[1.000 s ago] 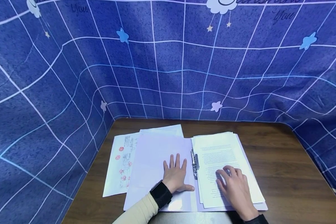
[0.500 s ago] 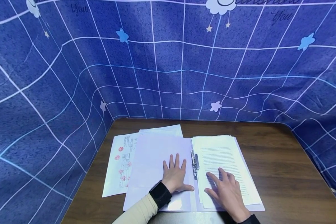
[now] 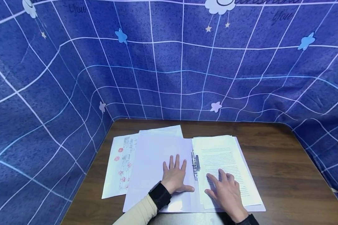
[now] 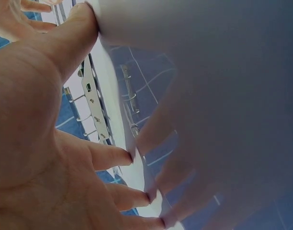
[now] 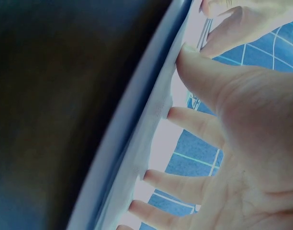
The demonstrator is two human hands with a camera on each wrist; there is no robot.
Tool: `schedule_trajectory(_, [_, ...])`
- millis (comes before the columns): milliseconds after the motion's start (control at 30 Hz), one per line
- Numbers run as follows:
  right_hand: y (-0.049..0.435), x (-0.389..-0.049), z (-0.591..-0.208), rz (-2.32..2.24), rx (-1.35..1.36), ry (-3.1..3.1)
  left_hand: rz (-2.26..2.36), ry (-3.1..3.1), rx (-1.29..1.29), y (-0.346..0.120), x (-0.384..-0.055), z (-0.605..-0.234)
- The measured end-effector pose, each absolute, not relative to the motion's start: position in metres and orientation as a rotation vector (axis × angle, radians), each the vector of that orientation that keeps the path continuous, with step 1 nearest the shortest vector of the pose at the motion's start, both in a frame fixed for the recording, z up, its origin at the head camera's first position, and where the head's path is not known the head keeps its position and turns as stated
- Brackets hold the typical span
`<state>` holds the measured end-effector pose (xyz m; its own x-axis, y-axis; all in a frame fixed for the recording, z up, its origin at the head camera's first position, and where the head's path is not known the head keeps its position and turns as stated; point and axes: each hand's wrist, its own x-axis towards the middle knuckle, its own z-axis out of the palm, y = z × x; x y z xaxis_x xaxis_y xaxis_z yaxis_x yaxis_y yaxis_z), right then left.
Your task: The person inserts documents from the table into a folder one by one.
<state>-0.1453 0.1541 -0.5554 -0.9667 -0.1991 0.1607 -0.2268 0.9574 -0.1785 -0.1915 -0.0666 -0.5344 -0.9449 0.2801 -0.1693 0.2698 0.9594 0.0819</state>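
Note:
A pale lilac folder [image 3: 149, 162] lies opened flat on the table, with a metal clip [image 3: 195, 164] along its spine. My left hand [image 3: 174, 178] rests on the folder's left cover, its fingers spread and straight. In the left wrist view the fingertips [image 4: 125, 157] meet the glossy cover, which mirrors them. A stack of printed sheets [image 3: 218, 153] lies on the folder's right side, just right of the clip. On the stack's lower half sits my right hand [image 3: 228, 192], fingers spread and lightly bent. The right wrist view shows its fingertips [image 5: 177, 112] touching the top sheet.
Loose papers with red stamps [image 3: 116, 162] stick out from under the folder's left cover. The brown wooden table [image 3: 287, 168] extends to the right of the folder. A blue curtain [image 3: 169, 62] with white grid lines hangs behind and at both sides.
My right hand has moved left over the stack and its fingers have spread out. The stack's right edges sit more evenly together. My left hand has stayed on the cover.

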Motion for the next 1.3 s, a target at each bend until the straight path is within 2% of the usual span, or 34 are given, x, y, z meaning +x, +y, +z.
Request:
schedule_trajectory(700, [0.152, -0.145, -0.557, 0.302, 0.278, -2.992, 0.551, 3.24, 0.376, -0.1, -0.207, -0.524])
schedule_trajectory(900, [0.151, -0.145, -0.556, 0.302, 0.281, -3.001, 0.784, 3.397, 0.239, -0.135, -0.214, -0.518])
schedule_trajectory(1300, [0.15, -0.145, -0.556, 0.302, 0.273, -3.009, 0.954, 3.307, -0.329, -0.216, -0.217, -0.519])
